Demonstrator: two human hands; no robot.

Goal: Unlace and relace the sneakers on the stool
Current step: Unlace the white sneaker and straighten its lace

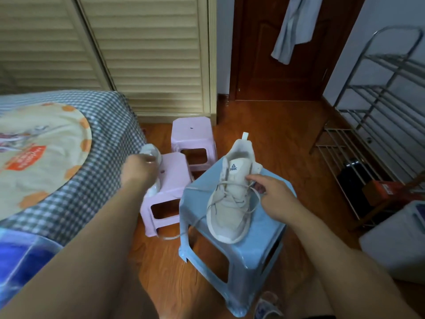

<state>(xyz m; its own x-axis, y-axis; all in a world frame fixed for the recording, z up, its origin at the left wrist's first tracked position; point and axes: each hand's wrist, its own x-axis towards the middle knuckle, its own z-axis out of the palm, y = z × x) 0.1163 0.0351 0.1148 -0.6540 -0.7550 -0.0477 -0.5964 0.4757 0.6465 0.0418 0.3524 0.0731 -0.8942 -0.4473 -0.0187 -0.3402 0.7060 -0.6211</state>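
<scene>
Sneaker [232, 199] sits center frame on blue stool [259, 231], laces loosened (partly unlaced, not out). Right hand [273, 192] fingers pinch the lace [253, 188]. Left hand [138, 169] grips second sneaker [153, 153] over pink stool [174, 178]. Relacing remains for both.

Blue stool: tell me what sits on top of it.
On the blue stool sits one white sneaker, laces loosened, one lace end trailing over the stool's edge. The right hand pinches a lace. The seat beneath the sneaker is hidden.
</scene>
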